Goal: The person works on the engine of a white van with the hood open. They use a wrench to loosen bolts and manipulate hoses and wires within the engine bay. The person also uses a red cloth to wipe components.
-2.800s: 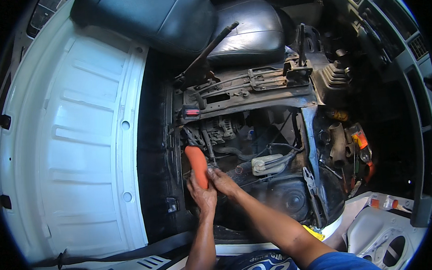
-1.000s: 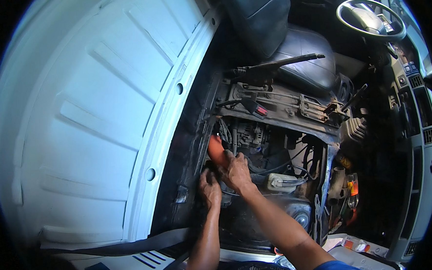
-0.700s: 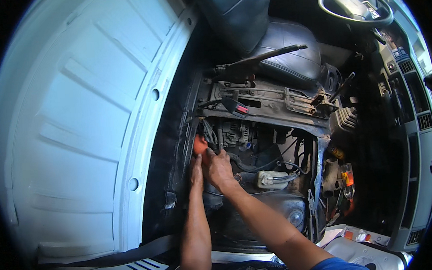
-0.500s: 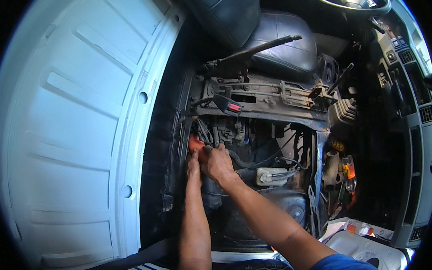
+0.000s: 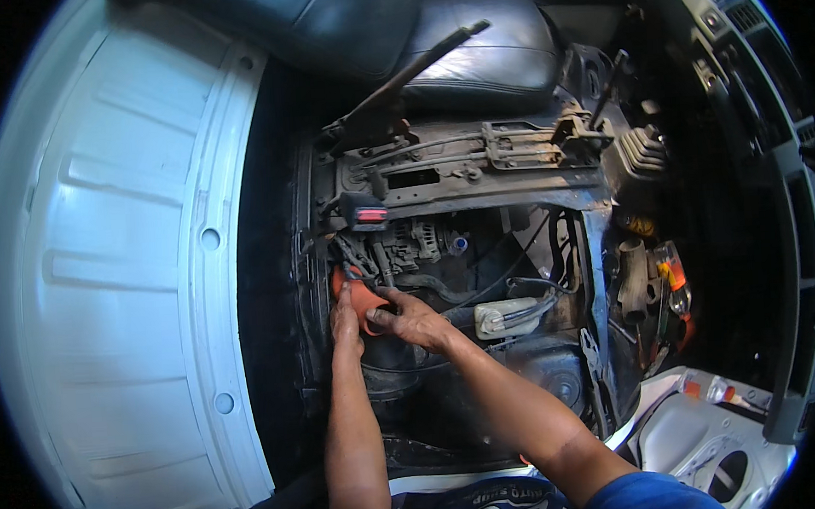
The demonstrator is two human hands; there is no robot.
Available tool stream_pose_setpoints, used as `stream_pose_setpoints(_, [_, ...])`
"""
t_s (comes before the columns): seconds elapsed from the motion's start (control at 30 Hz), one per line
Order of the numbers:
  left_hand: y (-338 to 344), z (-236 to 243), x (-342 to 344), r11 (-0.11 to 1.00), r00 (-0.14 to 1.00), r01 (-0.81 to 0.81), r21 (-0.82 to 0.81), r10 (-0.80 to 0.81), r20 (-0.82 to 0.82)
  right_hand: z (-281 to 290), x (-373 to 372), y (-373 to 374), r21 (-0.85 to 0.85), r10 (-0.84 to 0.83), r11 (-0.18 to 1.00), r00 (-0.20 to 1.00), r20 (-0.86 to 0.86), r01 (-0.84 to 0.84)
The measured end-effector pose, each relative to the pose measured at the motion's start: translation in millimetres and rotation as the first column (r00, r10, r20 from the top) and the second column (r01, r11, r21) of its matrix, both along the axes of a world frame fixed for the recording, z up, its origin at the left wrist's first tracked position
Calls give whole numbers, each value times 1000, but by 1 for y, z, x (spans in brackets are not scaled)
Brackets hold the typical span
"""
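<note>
An orange-red piece [image 5: 358, 298] with smooth sides sits at the rear left of the open engine bay, beside a bundle of dark hoses [image 5: 357, 255]. Its exact kind does not show clearly. My left hand [image 5: 344, 322] is closed along its near left side, the fingers partly hidden. From the right, my right hand [image 5: 409, 322] grips its lower edge, thumb toward the left and fingers curled beyond. To the right of that hand is a whitish plastic reservoir [image 5: 494, 320] with hoses on it. A ribbed metal engine part [image 5: 422, 242] lies just beyond my hands.
A black seat [image 5: 484, 52] and a lever [image 5: 434, 59] stand at the far side. A red-buttoned belt buckle [image 5: 366, 212] hangs over the bay's edge. Bottles and tools [image 5: 671, 277] lie on the right floor. A pale ribbed panel [image 5: 123, 269] borders the left.
The view has shifted, so the scene sits further left. My right hand has moved round to the lower right of the orange-red piece, and more of that piece now shows.
</note>
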State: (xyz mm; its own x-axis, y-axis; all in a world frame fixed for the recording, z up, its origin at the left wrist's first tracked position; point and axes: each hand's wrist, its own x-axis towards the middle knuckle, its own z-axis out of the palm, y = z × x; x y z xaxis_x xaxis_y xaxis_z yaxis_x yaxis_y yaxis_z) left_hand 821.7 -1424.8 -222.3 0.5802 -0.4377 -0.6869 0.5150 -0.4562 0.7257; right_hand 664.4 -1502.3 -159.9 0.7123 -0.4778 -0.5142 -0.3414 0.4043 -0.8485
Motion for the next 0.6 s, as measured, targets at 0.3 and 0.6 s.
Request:
stream_pose_setpoints(0.3, [45, 64, -39, 964, 950, 249, 96, -263, 169, -12, -58, 8, 240, 315, 904, 931, 185, -354])
stream_pose_setpoints(0.6, [134, 79, -156, 995, 994, 23, -100, -12, 109, 7, -100, 48, 194, 230, 955, 973, 0, -226])
